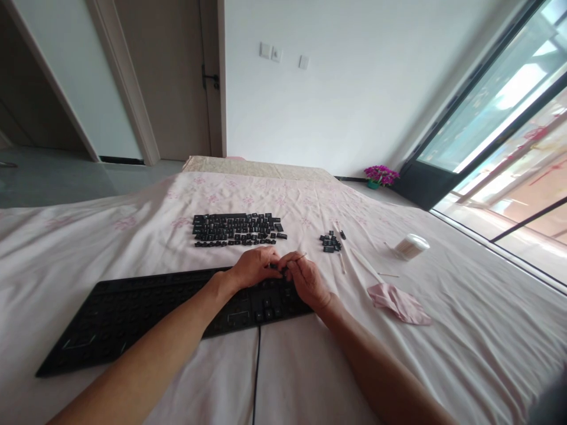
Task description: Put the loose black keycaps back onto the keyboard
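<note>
A black keyboard (177,307) lies aslant on the pink sheet, most of its left part stripped of keycaps. Over its right end, my left hand (256,267) reaches with bent fingers close together. My right hand (306,281) is beside it, fingers curled in a pinch near the number pad; what lies between the fingertips is hidden. A few keycaps, including arrow keys (268,311), sit on the right part of the board. Beyond the hands, many loose black keycaps (234,227) are laid out in rows. A smaller heap of keycaps (331,243) lies to the right.
A clear tub of cotton swabs (411,247) lies on the right, with loose swabs (342,264) nearby. A crumpled pink cloth (398,304) is closer to me. The keyboard's cable (256,372) runs toward me. Purple flowers (380,175) stand on the floor by the window.
</note>
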A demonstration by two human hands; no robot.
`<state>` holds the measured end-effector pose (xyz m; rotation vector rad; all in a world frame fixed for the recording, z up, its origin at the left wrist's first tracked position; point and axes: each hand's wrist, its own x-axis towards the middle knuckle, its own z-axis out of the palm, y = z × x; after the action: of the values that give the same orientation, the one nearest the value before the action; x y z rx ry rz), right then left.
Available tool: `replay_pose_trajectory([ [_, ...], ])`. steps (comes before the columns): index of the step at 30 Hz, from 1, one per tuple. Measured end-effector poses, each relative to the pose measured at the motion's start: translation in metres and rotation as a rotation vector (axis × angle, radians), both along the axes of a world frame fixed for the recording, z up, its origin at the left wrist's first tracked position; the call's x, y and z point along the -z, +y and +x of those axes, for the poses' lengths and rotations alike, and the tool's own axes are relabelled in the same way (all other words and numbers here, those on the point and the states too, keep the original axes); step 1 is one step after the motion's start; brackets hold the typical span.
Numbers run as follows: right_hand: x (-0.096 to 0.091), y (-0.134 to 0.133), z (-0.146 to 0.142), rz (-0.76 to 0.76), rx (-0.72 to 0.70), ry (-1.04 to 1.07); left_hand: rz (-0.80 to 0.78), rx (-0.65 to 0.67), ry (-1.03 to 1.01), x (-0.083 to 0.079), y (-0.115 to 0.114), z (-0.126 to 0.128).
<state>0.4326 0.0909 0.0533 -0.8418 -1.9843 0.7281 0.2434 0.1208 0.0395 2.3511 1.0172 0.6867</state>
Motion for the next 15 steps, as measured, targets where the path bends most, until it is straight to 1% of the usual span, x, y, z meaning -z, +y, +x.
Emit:
replay_pose_trajectory([
  [3, 0.0013, -0.0049, 0.0014, 0.057, 0.041, -0.056, 0.048, 0.013, -0.008, 0.0024, -0.0042, 0.0004],
  [6, 0.0033, -0.0081, 0.0030, 0.046, 0.104, -0.058, 0.073, 0.006, -0.015, 0.0018, -0.0087, 0.0017],
  [9, 0.0049, -0.0088, 0.0019, 0.038, 0.139, -0.026, 0.087, -0.018, -0.030, 0.0002, -0.0109, 0.0029],
  [15, 0.0060, -0.0080, -0.0016, 0.026, 0.149, 0.085, 0.093, -0.033, -0.076, -0.0015, -0.0104, 0.0021],
])
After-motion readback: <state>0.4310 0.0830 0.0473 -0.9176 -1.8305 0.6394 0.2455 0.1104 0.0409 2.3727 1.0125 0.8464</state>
